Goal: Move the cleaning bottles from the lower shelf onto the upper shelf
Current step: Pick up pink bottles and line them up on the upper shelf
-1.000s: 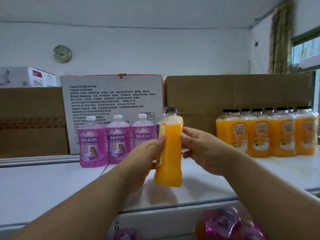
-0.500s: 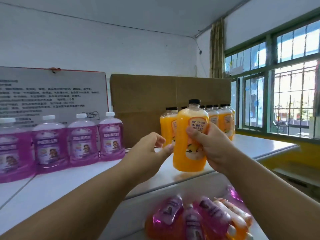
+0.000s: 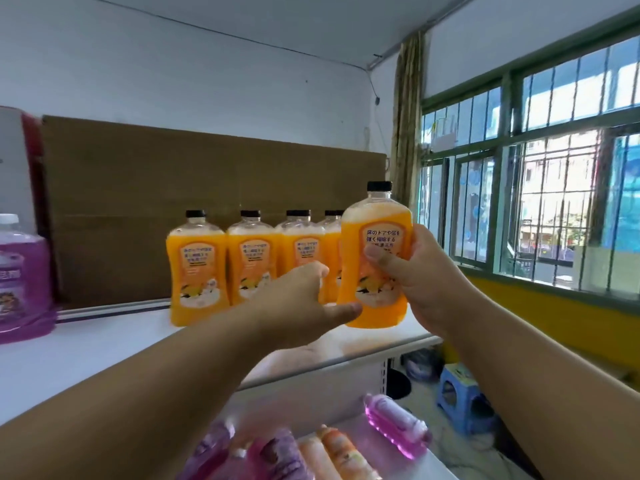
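My right hand [image 3: 420, 282] grips an orange bottle [image 3: 375, 258] upright, just above the upper shelf [image 3: 104, 344] — beside the row of orange bottles [image 3: 249, 265] already standing there. My left hand [image 3: 298, 303] is loose, thumb touching the held bottle's base. More bottles [image 3: 311, 452] lie on the lower shelf [image 3: 440, 469].

Japanese print in white is carried on the orange label of the held orange bottle [image 3: 375, 258]: "床のトアや窓を" on the first line and "強く掃除する" on the second, with a third line partly hidden and blurred. The same label layout is seen on the standing orange bottles [image 3: 197, 268], too small to be read. Print on the purple bottle [image 3: 20, 278] is blurred.
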The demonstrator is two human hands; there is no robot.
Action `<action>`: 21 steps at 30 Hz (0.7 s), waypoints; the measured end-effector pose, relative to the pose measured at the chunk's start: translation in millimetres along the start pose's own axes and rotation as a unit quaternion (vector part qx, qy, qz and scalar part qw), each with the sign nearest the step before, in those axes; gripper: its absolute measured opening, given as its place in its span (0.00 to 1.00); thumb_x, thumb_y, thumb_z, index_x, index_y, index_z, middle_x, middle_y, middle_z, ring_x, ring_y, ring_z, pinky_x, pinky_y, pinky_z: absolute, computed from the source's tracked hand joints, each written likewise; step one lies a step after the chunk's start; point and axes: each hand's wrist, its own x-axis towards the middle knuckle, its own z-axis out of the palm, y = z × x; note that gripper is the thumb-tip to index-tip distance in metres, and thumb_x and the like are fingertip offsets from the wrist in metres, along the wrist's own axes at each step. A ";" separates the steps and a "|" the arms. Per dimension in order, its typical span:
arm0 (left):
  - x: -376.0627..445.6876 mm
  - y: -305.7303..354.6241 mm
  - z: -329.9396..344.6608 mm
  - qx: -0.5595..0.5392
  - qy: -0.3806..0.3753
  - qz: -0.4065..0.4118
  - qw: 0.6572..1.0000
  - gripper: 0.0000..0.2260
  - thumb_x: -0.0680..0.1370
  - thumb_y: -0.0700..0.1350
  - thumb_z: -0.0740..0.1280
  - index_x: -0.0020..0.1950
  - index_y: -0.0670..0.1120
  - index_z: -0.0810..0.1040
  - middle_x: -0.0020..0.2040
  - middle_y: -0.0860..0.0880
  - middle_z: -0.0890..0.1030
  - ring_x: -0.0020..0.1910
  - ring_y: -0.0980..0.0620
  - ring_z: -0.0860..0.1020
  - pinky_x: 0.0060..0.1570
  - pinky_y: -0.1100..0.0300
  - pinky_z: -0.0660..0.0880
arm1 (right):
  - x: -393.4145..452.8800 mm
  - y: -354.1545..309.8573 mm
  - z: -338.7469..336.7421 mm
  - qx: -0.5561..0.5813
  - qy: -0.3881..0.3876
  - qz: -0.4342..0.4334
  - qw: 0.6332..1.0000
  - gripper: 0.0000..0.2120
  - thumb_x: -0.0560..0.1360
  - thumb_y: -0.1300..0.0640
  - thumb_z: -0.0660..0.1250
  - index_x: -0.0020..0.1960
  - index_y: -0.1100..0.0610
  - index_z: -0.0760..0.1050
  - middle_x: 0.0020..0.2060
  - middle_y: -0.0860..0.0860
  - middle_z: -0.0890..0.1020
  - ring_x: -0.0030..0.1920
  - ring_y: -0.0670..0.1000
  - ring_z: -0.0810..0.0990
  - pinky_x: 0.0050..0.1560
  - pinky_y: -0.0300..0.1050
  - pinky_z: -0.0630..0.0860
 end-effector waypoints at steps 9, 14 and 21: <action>70.4 25.3 48.1 -0.013 0.002 -0.013 1.000 0.39 0.72 0.70 0.66 0.76 0.52 0.63 0.73 0.50 0.73 0.68 0.48 0.74 0.63 0.47 0.76 | 48.7 43.5 -54.2 0.007 0.004 0.018 1.000 0.34 0.63 0.44 0.75 0.65 0.49 0.68 0.55 0.49 0.82 0.54 0.53 0.83 0.49 0.55 0.83; 89.0 29.7 60.6 0.050 0.003 -0.015 0.999 0.35 0.73 0.69 0.67 0.74 0.53 0.65 0.69 0.51 0.75 0.59 0.51 0.77 0.50 0.56 0.77 | 77.7 64.1 -76.7 -0.027 -0.002 0.043 0.999 0.32 0.69 0.48 0.75 0.68 0.50 0.66 0.57 0.51 0.81 0.56 0.55 0.82 0.54 0.61 0.81; 111.9 50.3 77.1 0.188 -0.032 -0.034 0.981 0.35 0.73 0.71 0.64 0.75 0.55 0.64 0.71 0.52 0.73 0.61 0.50 0.76 0.48 0.58 0.73 | 125.0 94.0 -100.1 -0.043 -0.072 0.066 0.994 0.32 0.69 0.48 0.76 0.69 0.51 0.67 0.58 0.51 0.82 0.57 0.55 0.82 0.54 0.58 0.81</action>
